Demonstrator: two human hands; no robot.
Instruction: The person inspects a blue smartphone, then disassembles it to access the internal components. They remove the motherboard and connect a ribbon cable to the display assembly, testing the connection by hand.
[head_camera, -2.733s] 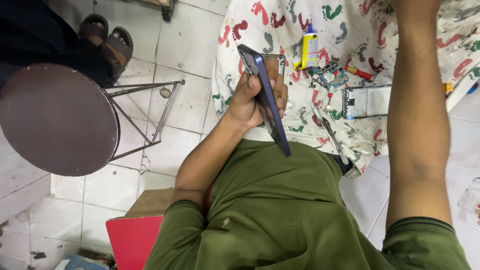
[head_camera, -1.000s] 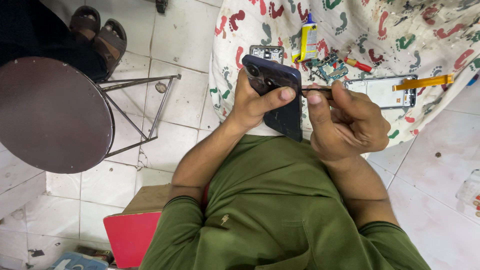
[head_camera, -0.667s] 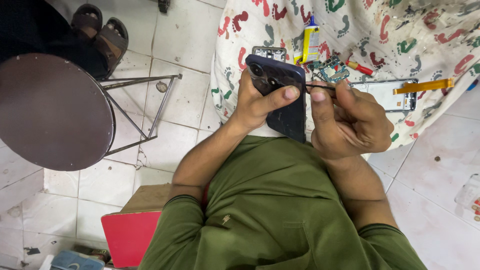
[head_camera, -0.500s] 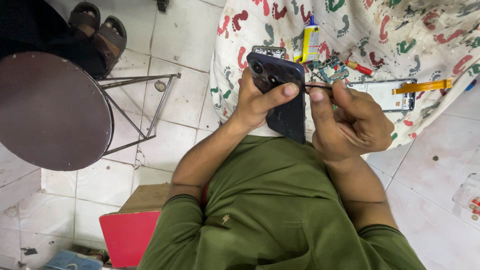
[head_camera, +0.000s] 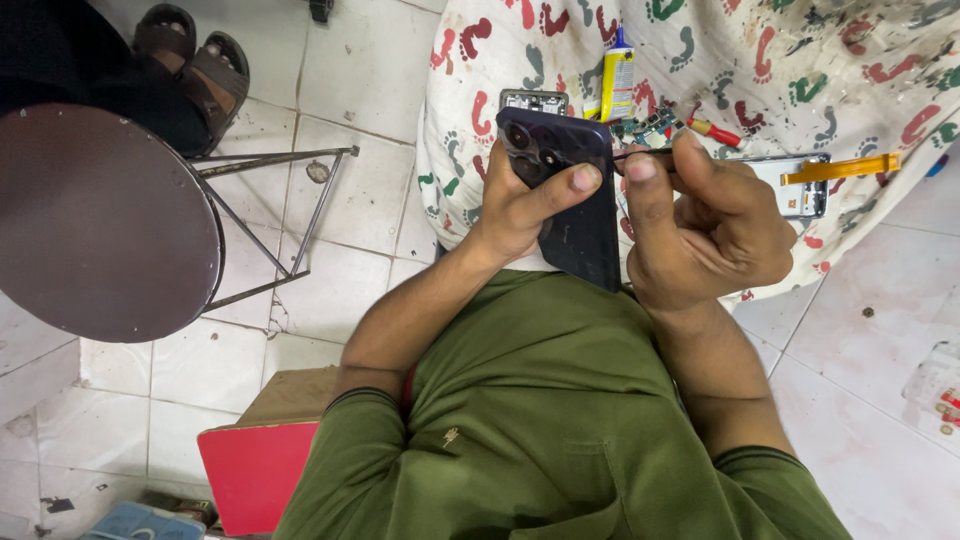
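Head view, looking down over the seated person's green shirt (head_camera: 560, 420) to a tiled floor (head_camera: 360, 80).

Surface: a work surface under a white cloth printed with coloured footprints (head_camera: 760, 50) fills the upper right. Its near edge hangs just beyond the hands, so the work is held out over the lap and not laid on the cloth.

Round dark stool (head_camera: 95, 220): stands on the floor at the left on thin metal legs, well apart from the work. Beyond it, at the top left, another person's sandalled feet (head_camera: 195, 55).

Red-edged board (head_camera: 260, 470): low at the left, beside the person's left elbow.

Smartphone (head_camera: 565, 195): dark purple, back outward, camera cluster at its upper end, held upright and tilted. The left hand (head_camera: 525, 205) grips it from the left side with the thumb pressed across the back; judged, this steadies the body and leaves its right edge exposed.

Right hand (head_camera: 715, 225): curled shut round a thin dark tool (head_camera: 645, 153), pinched between thumb and forefinger. The tip points left and meets the phone's upper right edge. Whether it enters a seam cannot be told.

On the cloth near its front edge, beyond the hands: a bare phone frame (head_camera: 800, 185) with an orange flex strip (head_camera: 840, 167), a yellow glue tube (head_camera: 618, 85), a small red-handled screwdriver (head_camera: 712, 131), and a small circuit board (head_camera: 650, 124). All lie within easy reach.
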